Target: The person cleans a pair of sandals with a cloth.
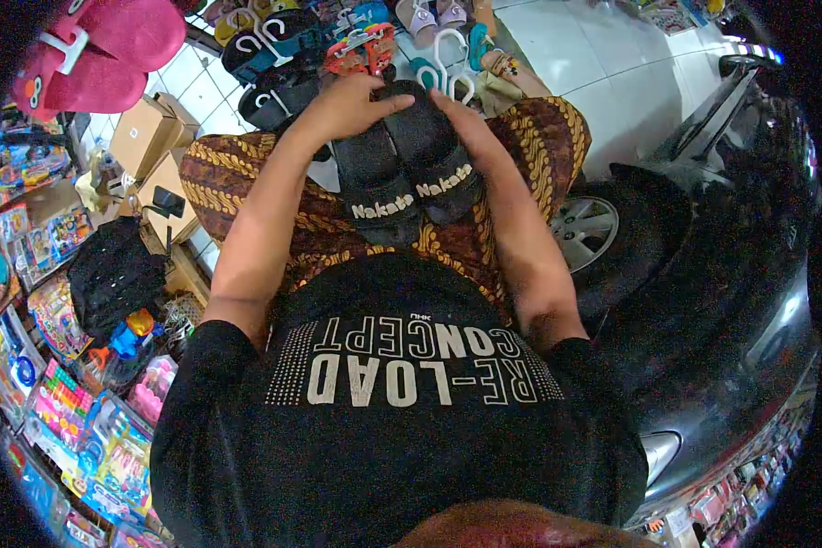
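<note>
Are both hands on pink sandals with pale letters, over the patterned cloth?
Not pink: the head view shows black sandals. The left hand and right hand are on them, with pale letters, over the patterned cloth.

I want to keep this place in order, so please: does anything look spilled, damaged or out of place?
Nothing looks clearly spilled or damaged. One oddity: a dark car stands close beside the patterned cloth and white floor tiles, which seems unusual near displayed orange sandals.
</note>
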`<act>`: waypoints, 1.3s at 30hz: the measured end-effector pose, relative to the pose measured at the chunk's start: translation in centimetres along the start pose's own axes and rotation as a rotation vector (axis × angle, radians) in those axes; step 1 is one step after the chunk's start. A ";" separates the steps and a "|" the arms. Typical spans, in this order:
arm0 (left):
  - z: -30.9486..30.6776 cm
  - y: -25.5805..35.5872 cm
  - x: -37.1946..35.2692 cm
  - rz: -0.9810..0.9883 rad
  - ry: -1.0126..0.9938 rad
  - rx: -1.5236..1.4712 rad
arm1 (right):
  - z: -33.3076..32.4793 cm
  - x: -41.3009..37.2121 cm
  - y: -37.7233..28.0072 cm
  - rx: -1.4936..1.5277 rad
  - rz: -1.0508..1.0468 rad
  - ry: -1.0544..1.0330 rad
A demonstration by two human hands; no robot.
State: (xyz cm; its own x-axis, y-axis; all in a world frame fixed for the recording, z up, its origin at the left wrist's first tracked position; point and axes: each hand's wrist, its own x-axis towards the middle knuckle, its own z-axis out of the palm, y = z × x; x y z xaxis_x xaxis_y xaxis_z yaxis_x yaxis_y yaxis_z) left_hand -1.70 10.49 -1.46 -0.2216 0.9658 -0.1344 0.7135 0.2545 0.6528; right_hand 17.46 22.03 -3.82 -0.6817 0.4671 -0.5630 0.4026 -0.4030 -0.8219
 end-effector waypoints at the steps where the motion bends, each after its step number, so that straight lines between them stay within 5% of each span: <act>1: 0.3 0.0 -0.3 -0.027 0.002 -0.018 | -0.2 0.0 0.2 -0.089 -0.080 0.025; 4: -0.6 0.7 -1.4 -0.122 -0.077 -0.035 | -0.8 0.1 0.6 -0.253 -0.228 0.157; 8: -2.4 2.9 -2.5 -0.066 -0.022 -0.034 | -0.3 -0.4 -1.7 0.485 -0.037 0.023; 12: -2.8 4.2 -3.3 0.062 0.089 0.033 | -1.4 1.8 0.0 0.236 -0.004 0.161; 19: -4.3 8.7 -4.3 0.093 0.068 0.156 | 0.1 -0.1 -1.6 0.558 -0.201 -0.022; 26: -3.6 7.0 -3.4 0.077 0.043 0.047 | -2.2 3.0 1.8 0.225 -0.328 0.052; 39: -1.9 3.5 -2.8 0.015 0.041 -0.099 | -1.8 1.6 0.3 0.588 -0.144 0.013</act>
State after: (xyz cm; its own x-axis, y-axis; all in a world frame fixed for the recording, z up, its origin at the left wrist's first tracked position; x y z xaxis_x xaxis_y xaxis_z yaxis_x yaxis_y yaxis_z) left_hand 0.16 8.55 2.62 -0.2397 0.9662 -0.0950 0.6481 0.2322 0.7253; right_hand 17.61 24.09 -5.17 -0.6953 0.5571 -0.4541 -0.1003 -0.7008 -0.7062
